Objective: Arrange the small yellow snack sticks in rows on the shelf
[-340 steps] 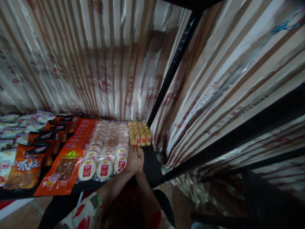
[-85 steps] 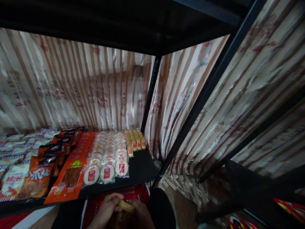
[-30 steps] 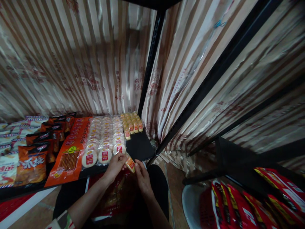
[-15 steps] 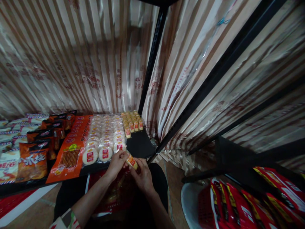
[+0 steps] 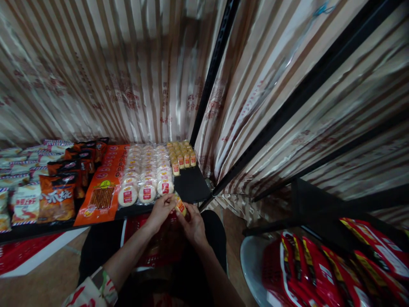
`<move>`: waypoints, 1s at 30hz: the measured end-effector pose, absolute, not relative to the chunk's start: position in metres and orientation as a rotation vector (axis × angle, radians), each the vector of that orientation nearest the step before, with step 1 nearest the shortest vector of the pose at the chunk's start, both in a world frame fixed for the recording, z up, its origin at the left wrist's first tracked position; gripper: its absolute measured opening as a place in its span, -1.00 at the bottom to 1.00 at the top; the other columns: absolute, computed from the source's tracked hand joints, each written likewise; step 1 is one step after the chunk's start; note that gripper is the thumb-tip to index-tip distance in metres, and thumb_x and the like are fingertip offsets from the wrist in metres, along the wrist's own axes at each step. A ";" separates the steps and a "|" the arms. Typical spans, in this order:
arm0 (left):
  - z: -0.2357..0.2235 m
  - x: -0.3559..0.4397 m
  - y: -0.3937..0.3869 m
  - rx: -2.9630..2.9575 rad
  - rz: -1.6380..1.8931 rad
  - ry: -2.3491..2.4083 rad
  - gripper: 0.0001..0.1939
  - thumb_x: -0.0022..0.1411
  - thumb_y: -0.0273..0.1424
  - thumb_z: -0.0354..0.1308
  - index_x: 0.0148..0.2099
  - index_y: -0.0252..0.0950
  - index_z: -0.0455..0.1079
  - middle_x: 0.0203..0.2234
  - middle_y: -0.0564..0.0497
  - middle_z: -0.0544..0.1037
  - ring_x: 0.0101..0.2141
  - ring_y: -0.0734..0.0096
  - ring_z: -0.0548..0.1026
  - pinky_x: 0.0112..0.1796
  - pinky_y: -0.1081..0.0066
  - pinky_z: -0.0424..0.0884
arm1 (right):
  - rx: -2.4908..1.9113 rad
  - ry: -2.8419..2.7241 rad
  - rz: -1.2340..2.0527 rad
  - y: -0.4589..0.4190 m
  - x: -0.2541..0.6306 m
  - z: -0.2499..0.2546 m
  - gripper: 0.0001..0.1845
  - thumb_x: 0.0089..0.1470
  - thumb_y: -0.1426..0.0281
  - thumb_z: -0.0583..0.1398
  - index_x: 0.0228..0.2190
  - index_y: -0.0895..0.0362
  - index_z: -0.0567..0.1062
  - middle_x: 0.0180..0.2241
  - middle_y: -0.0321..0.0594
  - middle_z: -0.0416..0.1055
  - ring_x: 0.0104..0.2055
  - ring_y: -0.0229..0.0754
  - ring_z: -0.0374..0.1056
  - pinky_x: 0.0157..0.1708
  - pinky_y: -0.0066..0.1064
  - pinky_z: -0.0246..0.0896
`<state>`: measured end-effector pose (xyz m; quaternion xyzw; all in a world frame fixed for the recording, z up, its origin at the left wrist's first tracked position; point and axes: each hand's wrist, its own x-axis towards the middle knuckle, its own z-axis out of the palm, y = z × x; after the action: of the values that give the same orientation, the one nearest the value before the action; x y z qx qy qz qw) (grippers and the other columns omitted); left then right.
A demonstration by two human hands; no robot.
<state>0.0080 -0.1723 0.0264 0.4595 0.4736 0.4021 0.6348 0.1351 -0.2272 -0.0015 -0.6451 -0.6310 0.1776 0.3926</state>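
Observation:
Between both hands is a small wrapped snack (image 5: 181, 207) with a yellowish body and a red-orange label, held just in front of the shelf edge. My left hand (image 5: 163, 209) pinches its upper left end. Closed around its right side are the fingers of my right hand (image 5: 194, 222). Similar small yellow snack packs (image 5: 182, 158) stand in short rows at the shelf's back right corner. Left of them run rows of round white wrapped crackers (image 5: 147, 192) with red labels. The bare black shelf (image 5: 191, 184) shows in front of the yellow packs.
An orange bag of sticks (image 5: 101, 192) and several orange-black snack bags (image 5: 57, 198) lie on the left. A red basket (image 5: 137, 232) sits below the shelf edge. Black metal posts (image 5: 214, 72) rise before striped curtains. Red packets (image 5: 322, 264) fill the lower right.
The view has shifted, so shelf and hands sit slightly higher and the goods further right. Both hands still hold the small snack, now tilted a little more steeply.

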 end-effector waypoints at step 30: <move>0.019 0.015 -0.172 1.099 0.927 1.200 -0.64 -0.08 -0.38 0.13 -0.17 -0.37 0.35 -0.52 0.09 0.42 -0.59 0.61 0.31 -0.54 0.56 0.25 | -1.633 -1.562 0.490 -0.226 0.137 0.002 -0.64 -0.01 0.34 0.13 -0.12 0.12 0.40 -0.24 -0.14 0.41 -0.25 -0.21 0.36 -0.22 -0.43 0.29</move>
<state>0.0148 -0.1718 0.0193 0.4728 0.5162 0.3986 0.5926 0.1371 -0.2258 0.0017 -0.6464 -0.6182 0.1939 0.4030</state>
